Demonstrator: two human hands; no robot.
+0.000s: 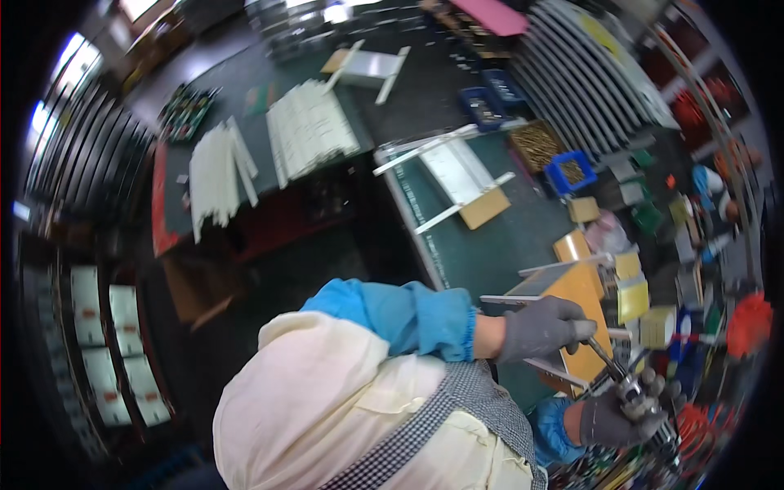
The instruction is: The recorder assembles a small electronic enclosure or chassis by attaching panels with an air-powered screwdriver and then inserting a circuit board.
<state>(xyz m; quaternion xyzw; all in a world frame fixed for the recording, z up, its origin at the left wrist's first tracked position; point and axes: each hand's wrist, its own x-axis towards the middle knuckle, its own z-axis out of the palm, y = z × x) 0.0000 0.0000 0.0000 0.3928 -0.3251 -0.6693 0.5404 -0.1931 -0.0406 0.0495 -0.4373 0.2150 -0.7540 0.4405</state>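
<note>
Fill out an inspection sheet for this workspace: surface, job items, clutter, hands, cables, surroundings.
Surface: dark green workbench, in use.
Job items: silver metal hand tool with a long thin shaft; tan panel with pale rails, below the left hand in view, contact unclear.
Clutter: blue plastic bin of small parts; yellow box-shaped piece.
Hands: grey-gloved left hand, fingers closed on the shaft; grey-gloved right hand, closed around the tool's body.
Cables: red coiled line, lower right; connection unclear.
Surroundings: long white slats on another table; stacked grey ridged sheets.
</note>
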